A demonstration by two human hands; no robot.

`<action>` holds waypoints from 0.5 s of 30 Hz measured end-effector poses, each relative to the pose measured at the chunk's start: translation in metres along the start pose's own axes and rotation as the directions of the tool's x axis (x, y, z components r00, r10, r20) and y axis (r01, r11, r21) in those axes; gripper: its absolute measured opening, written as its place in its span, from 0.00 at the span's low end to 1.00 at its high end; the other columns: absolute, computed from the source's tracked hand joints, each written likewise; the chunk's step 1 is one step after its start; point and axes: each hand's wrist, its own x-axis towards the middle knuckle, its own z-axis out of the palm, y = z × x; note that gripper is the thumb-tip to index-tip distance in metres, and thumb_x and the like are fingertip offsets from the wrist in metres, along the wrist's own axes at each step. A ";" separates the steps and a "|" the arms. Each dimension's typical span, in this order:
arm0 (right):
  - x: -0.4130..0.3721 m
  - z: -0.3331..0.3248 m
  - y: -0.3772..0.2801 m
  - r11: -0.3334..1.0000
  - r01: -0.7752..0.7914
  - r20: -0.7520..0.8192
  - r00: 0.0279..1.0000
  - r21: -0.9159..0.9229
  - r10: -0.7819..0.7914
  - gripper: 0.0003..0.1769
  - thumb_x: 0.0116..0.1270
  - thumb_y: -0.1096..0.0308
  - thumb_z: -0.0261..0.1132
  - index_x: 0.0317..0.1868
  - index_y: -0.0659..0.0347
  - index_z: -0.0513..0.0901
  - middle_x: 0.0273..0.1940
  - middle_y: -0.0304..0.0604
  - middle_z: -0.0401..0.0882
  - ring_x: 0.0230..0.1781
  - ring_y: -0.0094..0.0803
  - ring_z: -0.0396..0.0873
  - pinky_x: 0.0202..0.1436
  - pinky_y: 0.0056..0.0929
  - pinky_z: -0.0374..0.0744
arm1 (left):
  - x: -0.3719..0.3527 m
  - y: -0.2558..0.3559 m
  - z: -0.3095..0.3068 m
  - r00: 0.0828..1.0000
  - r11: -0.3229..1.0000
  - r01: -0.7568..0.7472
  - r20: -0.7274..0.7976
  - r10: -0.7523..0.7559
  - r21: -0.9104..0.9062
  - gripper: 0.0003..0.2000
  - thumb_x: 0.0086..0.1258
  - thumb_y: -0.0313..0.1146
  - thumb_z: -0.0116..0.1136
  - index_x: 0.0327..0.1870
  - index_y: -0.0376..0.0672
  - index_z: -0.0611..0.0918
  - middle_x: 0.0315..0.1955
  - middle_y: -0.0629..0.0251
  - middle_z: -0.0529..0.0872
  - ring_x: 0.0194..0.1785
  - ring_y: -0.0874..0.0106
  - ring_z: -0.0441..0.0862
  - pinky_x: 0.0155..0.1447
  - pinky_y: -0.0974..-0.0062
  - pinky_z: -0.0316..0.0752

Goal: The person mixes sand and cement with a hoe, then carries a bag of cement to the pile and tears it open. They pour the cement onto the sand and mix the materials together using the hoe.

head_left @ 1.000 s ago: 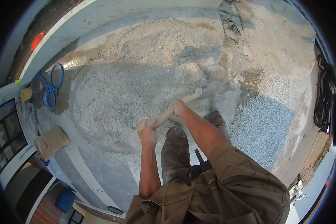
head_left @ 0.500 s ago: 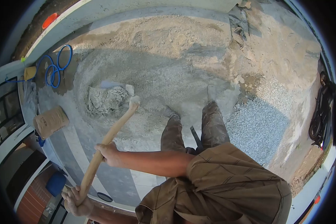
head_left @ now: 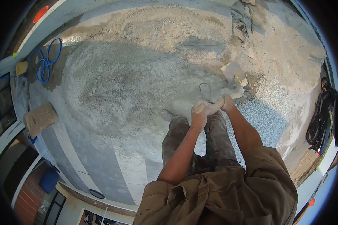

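Note:
Both my hands grip the wooden handle [head_left: 213, 107] of a shovel. My left hand [head_left: 199, 115] holds the near end of the handle. My right hand [head_left: 227, 104] holds it a little further along. The shovel blade [head_left: 234, 74] points away to the right, over the edge between the grey mixed pile [head_left: 124, 82] and the blue-grey gravel [head_left: 263, 120]. My dusty trouser legs [head_left: 193, 138] stand just below the hands.
A tan sand heap [head_left: 169, 26] lies behind the pile. A cement sack [head_left: 39, 119] lies at the left. A blue hose [head_left: 45, 63] coils at the far left. A parked motorbike [head_left: 319, 120] stands at the right edge. A low white kerb [head_left: 64, 11] runs behind.
The shovel swung from the left side, where it dumped a load on the pile, across to the right in front of my feet. Both hands moved with it.

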 end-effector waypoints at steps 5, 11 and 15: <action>0.037 0.022 0.087 0.967 -0.250 -0.023 0.968 -0.038 0.249 0.06 0.61 0.67 0.51 0.33 0.61 0.68 0.24 0.43 0.70 0.23 0.36 0.72 0.29 0.37 0.77 | 0.001 -0.028 -0.058 0.983 0.982 0.179 -0.039 -0.181 -0.060 0.07 0.56 0.27 0.62 0.24 0.42 0.75 0.22 0.74 0.74 0.30 0.80 0.71 0.37 0.80 0.68; -0.039 0.190 0.286 0.903 -0.430 -0.047 0.902 -0.003 0.429 0.13 0.68 0.56 0.50 0.47 0.53 0.71 0.36 0.42 0.73 0.35 0.40 0.76 0.43 0.50 0.78 | -0.039 0.068 -0.259 0.918 0.987 0.129 -0.366 -0.154 -0.092 0.07 0.54 0.20 0.58 0.22 0.43 0.73 0.23 0.69 0.77 0.30 0.78 0.74 0.36 0.80 0.66; -0.163 0.294 0.351 0.788 -0.598 0.162 0.771 -0.149 0.616 0.08 0.67 0.62 0.51 0.42 0.55 0.69 0.33 0.42 0.74 0.30 0.40 0.77 0.38 0.45 0.79 | -0.088 0.198 -0.309 0.884 0.961 0.135 -0.467 -0.007 0.241 0.07 0.51 0.21 0.60 0.25 0.43 0.74 0.23 0.71 0.73 0.31 0.78 0.71 0.37 0.82 0.62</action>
